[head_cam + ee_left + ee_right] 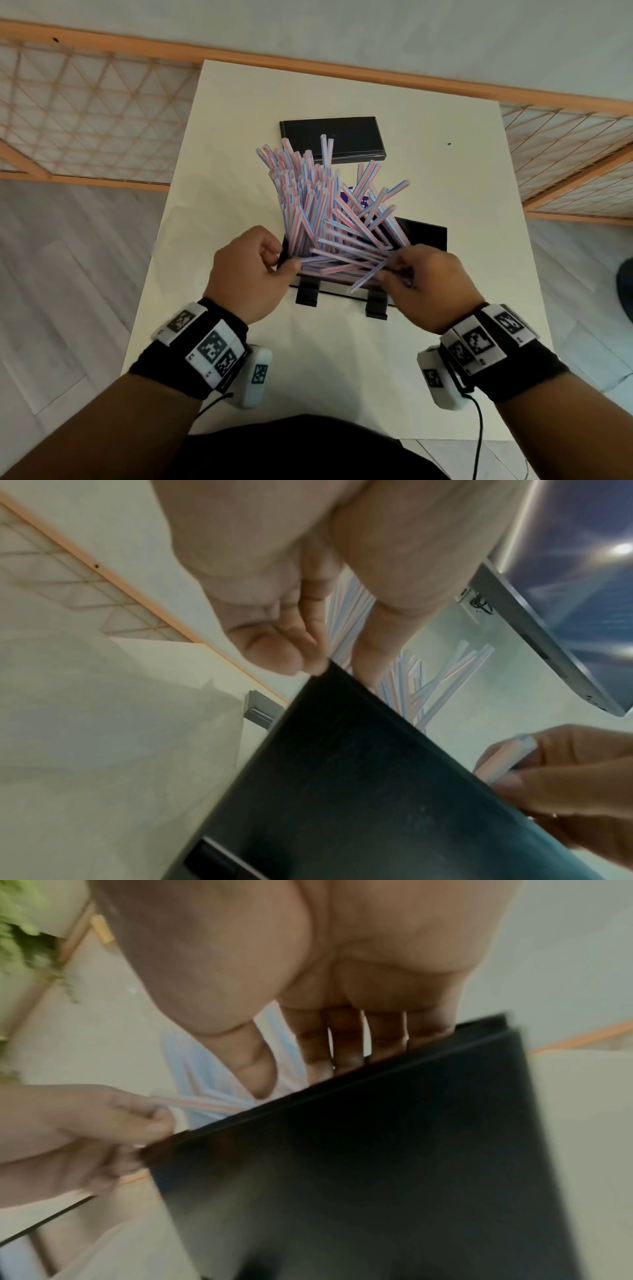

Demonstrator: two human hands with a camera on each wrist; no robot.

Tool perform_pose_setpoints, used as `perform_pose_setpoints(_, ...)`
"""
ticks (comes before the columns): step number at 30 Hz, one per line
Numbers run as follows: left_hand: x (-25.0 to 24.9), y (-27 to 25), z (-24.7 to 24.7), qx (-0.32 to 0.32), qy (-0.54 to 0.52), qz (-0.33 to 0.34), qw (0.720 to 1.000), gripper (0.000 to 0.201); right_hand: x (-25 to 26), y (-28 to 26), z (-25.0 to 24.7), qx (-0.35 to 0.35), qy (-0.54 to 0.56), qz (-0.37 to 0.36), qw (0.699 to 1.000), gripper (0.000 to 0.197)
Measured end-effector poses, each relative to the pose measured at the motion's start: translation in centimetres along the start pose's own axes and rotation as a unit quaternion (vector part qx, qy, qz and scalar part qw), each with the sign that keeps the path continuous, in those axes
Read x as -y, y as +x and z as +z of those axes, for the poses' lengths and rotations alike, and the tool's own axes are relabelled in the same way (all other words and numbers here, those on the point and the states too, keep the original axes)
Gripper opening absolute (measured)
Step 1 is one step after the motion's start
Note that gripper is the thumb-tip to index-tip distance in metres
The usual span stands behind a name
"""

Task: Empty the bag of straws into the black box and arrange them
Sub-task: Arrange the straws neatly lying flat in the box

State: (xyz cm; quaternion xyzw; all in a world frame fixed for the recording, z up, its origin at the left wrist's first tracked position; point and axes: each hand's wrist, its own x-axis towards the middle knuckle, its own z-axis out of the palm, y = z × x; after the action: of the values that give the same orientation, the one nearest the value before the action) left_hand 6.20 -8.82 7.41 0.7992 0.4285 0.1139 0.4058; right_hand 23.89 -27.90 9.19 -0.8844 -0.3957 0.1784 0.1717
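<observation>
Mostly thin striped straws (308, 198), jumbled.

Red-and-blue-striped white straws (308, 192), black box (424, 233), black lid (332, 137), cream table (219, 171).

I see the black box (424, 233) crammed with straws (308, 205) fanning up and outward, blocking any reach in from above. Behind the box, a flat black lid (332, 142) takes the table (219, 154). Left and right of the box, bare tabletop gives me room to pass.
</observation>
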Motion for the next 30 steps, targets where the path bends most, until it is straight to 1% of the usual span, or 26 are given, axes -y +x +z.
perform_pose_setpoints(2, -0.1, 0.0, -0.4, 0.003, 0.023, 0.025, 0.999, 0.019, -0.5, 0.5, 0.0, -0.006, -0.008, 0.028, 1.000, 0.019)
perform_pose_setpoints(4, -0.5, 0.0, -0.8, 0.008, 0.027, 0.038, 0.999, 0.014, -0.5, 1.0, 0.2, 0.010, -0.013, 0.039, 0.999, 0.018)
perform_pose_setpoints(5, -0.7, -0.1, -1.0, 0.011, 0.030, 0.047, 0.998, 0.013, -0.4, 1.3, 0.4, 0.023, -0.013, 0.041, 0.999, 0.019)
perform_pose_setpoints(6, -0.8, -0.1, -1.1, 0.018, 0.036, 0.059, 0.997, 0.011, -0.1, 1.5, 0.5, 0.034, -0.011, 0.039, 0.999, 0.025)
perform_pose_setpoints(8, -1.0, -0.2, -1.1, 0.051, 0.067, 0.083, 0.993, 0.012, 0.2, 1.9, 0.7, 0.055, -0.005, 0.044, 0.997, 0.038)
perform_pose_setpoints(9, -1.1, -0.2, -1.1, 0.074, 0.087, 0.088, 0.990, 0.013, 0.4, 2.2, 0.7, 0.068, -0.007, 0.053, 0.996, 0.041)
perform_pose_setpoints(12, -1.1, -0.3, -0.8, 0.134, 0.127, 0.069, 0.980, 0.020, 1.1, 3.0, 0.8, 0.098, -0.028, 0.072, 0.992, 0.043)
perform_pose_setpoints(14, -1.1, -0.4, -0.6, 0.147, 0.129, 0.061, 0.979, 0.023, 1.5, 3.6, 0.8, 0.096, -0.053, 0.075, 0.991, 0.040)
perform_pose_setpoints(16, -1.4, -0.6, -0.7, 0.145, 0.125, 0.066, 0.979, 0.024, 1.5, 3.9, 0.6, 0.080, -0.082, 0.091, 0.989, 0.038)
perform_pose_setpoints(19, -1.8, -0.6, -0.8, 0.143, 0.119, 0.085, 0.979, 0.021, 1.2, 4.2, 0.5, 0.064, -0.082, 0.110, 0.988, 0.044)
perform_pose_setpoints(22, -2.1, -0.6, -0.7, 0.144, 0.107, 0.099, 0.979, 0.023, 1.6, 4.0, 0.9, 0.089, -0.082, 0.084, 0.989, 0.049)
perform_pose_setpoints(23, -2.2, -0.5, -0.7, 0.143, 0.102, 0.100, 0.979, 0.024, 1.8, 4.0, 1.0, 0.097, -0.092, 0.075, 0.988, 0.049)
perform_pose_setpoints(25, -2.2, -0.5, -0.6, 0.142, 0.097, 0.098, 0.980, 0.028, 2.1, 4.3, 1.0, 0.105, -0.109, 0.064, 0.986, 0.039)
perform_pose_setpoints(27, -2.1, -0.4, -0.6, 0.136, 0.091, 0.093, 0.982, 0.033, 2.4, 4.7, 1.0, 0.110, -0.121, 0.052, 0.985, 0.034)
perform_pose_setpoints(30, -1.8, -0.4, -0.6, 0.129, 0.074, 0.082, 0.985, 0.037, 2.5, 5.1, 1.0, 0.122, -0.163, 0.014, 0.979, 0.037)
